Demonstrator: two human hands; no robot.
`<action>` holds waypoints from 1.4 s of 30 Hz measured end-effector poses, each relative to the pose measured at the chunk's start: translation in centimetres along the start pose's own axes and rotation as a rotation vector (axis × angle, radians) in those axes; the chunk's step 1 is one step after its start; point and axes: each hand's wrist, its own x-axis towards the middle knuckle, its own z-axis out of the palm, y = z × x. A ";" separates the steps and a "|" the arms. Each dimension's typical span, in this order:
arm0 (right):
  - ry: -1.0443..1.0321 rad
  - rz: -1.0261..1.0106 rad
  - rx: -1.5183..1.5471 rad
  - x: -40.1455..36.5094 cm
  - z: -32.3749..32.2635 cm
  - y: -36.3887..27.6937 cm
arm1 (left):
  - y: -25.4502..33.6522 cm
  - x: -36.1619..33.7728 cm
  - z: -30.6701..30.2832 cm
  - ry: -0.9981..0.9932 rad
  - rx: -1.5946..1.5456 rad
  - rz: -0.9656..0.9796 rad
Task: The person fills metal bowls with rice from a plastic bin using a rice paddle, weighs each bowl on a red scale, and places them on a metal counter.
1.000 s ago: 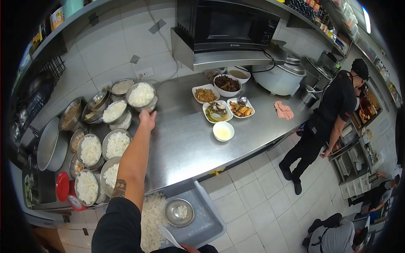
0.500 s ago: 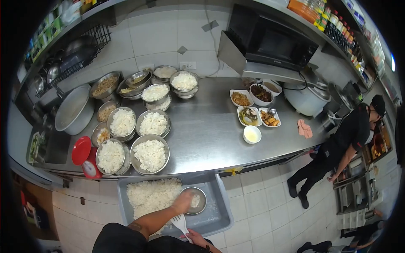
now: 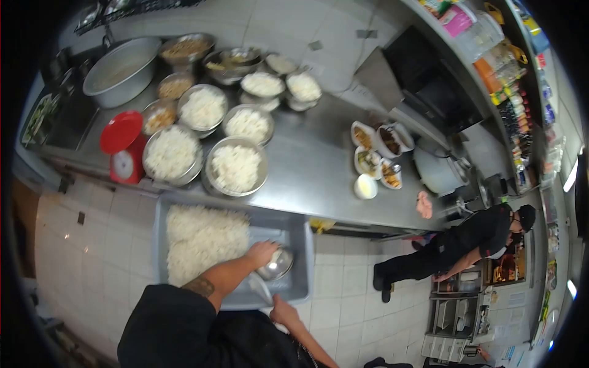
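Observation:
My left hand [image 3: 262, 253] grips the rim of a small metal bowl [image 3: 277, 265] inside a grey plastic tub [image 3: 308, 245]. The bowl looks tilted; its contents are hard to make out. My right hand [image 3: 284, 311] is closed around the handle of a white slotted spatula [image 3: 260, 287], whose head lies just below the left hand and is blurred. Cooked rice [image 3: 205, 242] fills the tub's left part. Metal bowls heaped with rice, such as a front one [image 3: 237, 170], stand on the steel counter [image 3: 300, 165] above the tub.
A red kitchen scale [image 3: 124, 153] stands at the counter's left, near a large grey basin [image 3: 123, 72]. Several white dishes of food [image 3: 368, 161] and a pink cloth [image 3: 424, 205] lie to the right. A co-worker in black [image 3: 454, 245] bends at the right.
The view has swung and tilted. My left hand has gone from inside the bowl to its rim, and the bowl now tips. The spatula stays in my right hand.

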 end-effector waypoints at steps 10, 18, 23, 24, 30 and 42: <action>0.230 -0.145 -0.462 7.3 1.4 -1.6 | -3.7 -11.1 -16.3 0.470 -0.217 -0.325; -0.052 -0.092 -0.332 11.2 2.2 -5.6 | -9.1 -34.0 -19.7 0.748 -0.033 -0.800; -0.105 -0.201 -0.013 15.9 12.3 -13.4 | -9.1 -40.6 -17.1 1.121 -0.285 -0.896; -0.125 -0.202 0.057 16.9 13.5 -14.1 | -10.3 -41.9 -15.7 1.152 -0.318 -0.865; -0.123 -0.349 0.314 20.5 17.5 -13.5 | -9.7 -42.6 -18.4 1.034 -0.523 -0.971; -0.299 -0.316 0.651 14.4 11.6 -14.3 | -12.6 -37.8 -21.9 1.047 -0.197 -0.797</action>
